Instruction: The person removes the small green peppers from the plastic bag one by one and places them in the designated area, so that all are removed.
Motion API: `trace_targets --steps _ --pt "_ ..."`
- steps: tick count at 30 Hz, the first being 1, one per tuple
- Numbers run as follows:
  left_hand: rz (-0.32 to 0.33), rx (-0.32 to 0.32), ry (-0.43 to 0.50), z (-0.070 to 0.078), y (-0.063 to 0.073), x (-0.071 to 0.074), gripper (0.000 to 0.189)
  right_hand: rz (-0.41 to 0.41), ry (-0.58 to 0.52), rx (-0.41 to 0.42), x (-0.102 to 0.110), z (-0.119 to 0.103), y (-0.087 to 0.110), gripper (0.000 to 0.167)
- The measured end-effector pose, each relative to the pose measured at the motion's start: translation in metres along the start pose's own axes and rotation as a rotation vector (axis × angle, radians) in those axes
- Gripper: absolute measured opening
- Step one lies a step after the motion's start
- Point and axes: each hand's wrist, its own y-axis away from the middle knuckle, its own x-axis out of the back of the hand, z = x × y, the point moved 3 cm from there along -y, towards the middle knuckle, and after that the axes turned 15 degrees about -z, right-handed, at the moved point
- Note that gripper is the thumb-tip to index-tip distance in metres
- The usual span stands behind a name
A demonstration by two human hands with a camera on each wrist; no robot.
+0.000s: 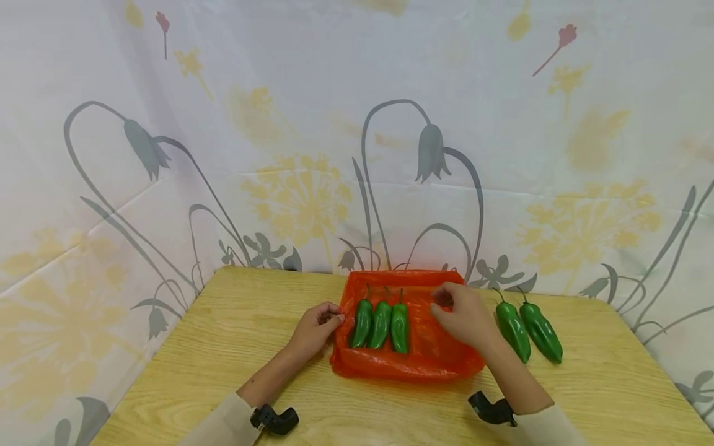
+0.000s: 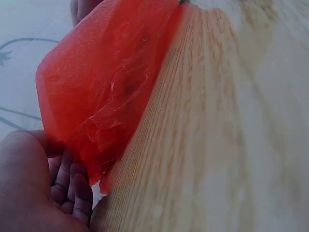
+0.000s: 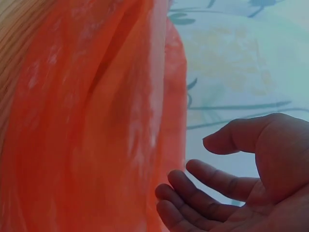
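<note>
Hovering right hand, left hand pinching bag

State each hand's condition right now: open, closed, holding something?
Left hand: closed, pinching the edge of the translucent red plastic bag.
Right hand: open, holding nothing.

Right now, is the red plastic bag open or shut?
Open. The red plastic bag has its sides spread apart, and three green chili peppers show inside.
</note>
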Motion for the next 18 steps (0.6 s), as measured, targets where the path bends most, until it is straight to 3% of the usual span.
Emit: trace_targets --steps 18 --pt "-0.006 0.009 0.003 0.001 0.000 0.001 0.014 -0.075 -0.108 -0.049 -0.025 -0.010 -0.019 0.030"
